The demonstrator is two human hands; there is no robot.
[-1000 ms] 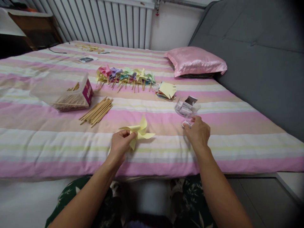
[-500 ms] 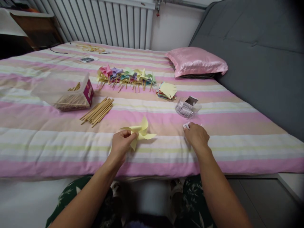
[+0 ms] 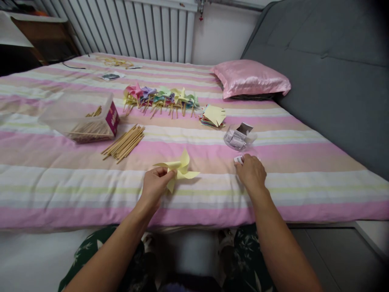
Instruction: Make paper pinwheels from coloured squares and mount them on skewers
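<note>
Grip: left hand [image 3: 154, 183] pinches the yellow pinwheel [image 3: 179, 168] at its centre; right hand [image 3: 251, 172] lies curled over a small white piece [image 3: 238, 159], hold unclear.
Bed [image 3: 273, 190]: striped cover under everything.
Box [image 3: 82, 115]: at 10 o'clock, sticks inside.
Sticks [image 3: 124, 142]: loose bundle at 11.
Cup [image 3: 238, 138]: at 1 o'clock.
Change: right hand has drawn back from the cup to the white piece; pinwheel unmoved.

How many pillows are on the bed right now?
1: the pink pillow lies at the far right of the striped bed, against the grey headboard. No others show.
</note>
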